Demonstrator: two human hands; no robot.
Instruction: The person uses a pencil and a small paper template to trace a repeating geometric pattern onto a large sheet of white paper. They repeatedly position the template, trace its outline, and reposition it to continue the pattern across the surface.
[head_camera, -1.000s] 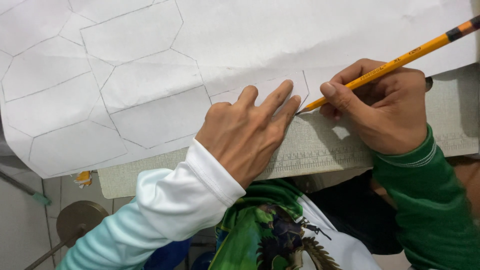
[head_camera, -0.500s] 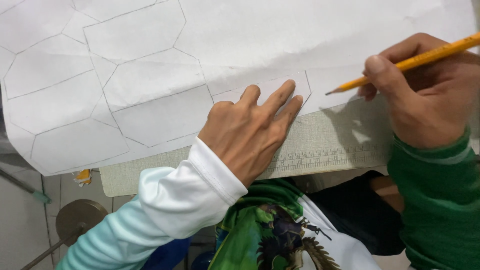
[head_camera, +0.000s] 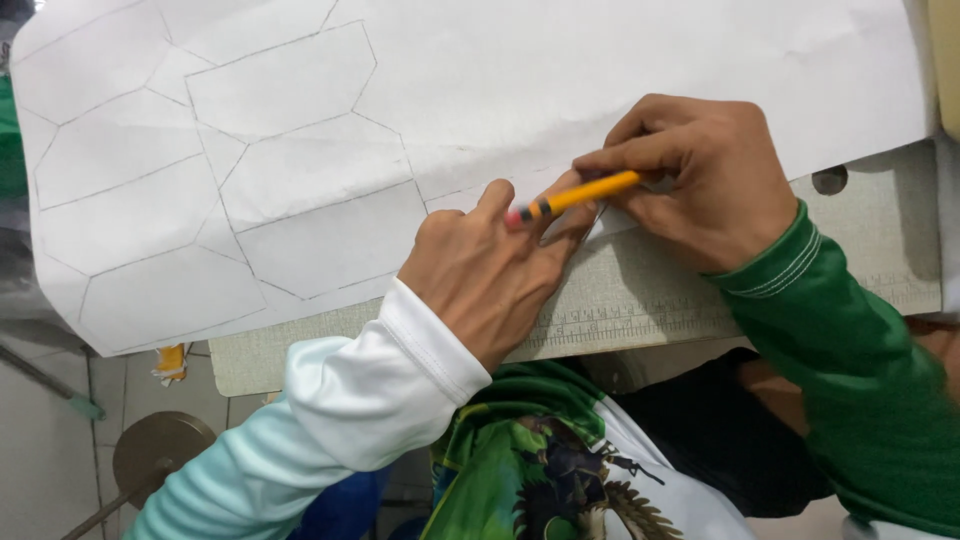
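Single head view, looking steeply down, close over table (head_camera: 640, 300).

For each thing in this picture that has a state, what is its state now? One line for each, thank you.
left hand: flat, palm down, pressing the paper.
right hand: closed around the pencil.
pencil: held nearly level, eraser end over the left hand; its tip is hidden.
paper: spread out, creased, with drawn polygon outlines.
cutting mat: lying flat, partly covered by the paper.
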